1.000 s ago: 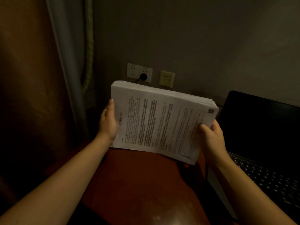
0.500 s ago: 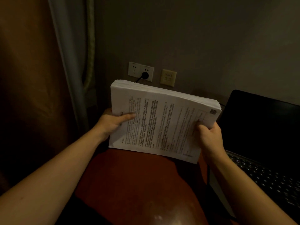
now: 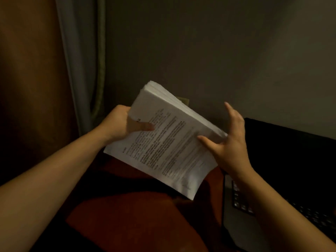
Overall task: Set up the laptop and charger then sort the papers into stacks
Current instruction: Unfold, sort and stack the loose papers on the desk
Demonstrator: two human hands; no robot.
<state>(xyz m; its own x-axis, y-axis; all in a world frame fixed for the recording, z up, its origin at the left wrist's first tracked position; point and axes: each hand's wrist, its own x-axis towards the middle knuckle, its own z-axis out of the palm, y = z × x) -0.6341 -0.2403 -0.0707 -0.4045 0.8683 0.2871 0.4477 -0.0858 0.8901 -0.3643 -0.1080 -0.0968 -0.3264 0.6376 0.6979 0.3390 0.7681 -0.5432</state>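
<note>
1. Over the reddish-brown rounded surface [image 3: 127,220], held clear of it and tilted, is the thick stack of white printed papers [image 3: 169,142]. Its far-left corner is highest and its near-right corner droops.
2. I'd judge it weighty as a block yet limp across its width. The unsupported near corner curls downward, and the loose sheets could slide over one another or fan out if the tilt grows.
3. The left hand [image 3: 120,122] grips the upper-left corner, thumb laid across the top sheet and fingers hidden beneath. It seems to bear most of the load.
4. The right hand [image 3: 231,148] is spread wide with its fingers straight. Its thumb rests on the top page and its palm is against the right edge, so it steadies rather than clasps.
5. A safer hold, to my eye, would be one palm flat under the middle, or both hands clamping opposite long edges with thumbs on top.
6. Just right of the stack stands the open black laptop [image 3: 291,157], its screen dark and its keys faintly visible low down. Behind the papers a pale wall plate [image 3: 184,101] peeks out, and a grey curtain [image 3: 80,70] hangs at the left.
</note>
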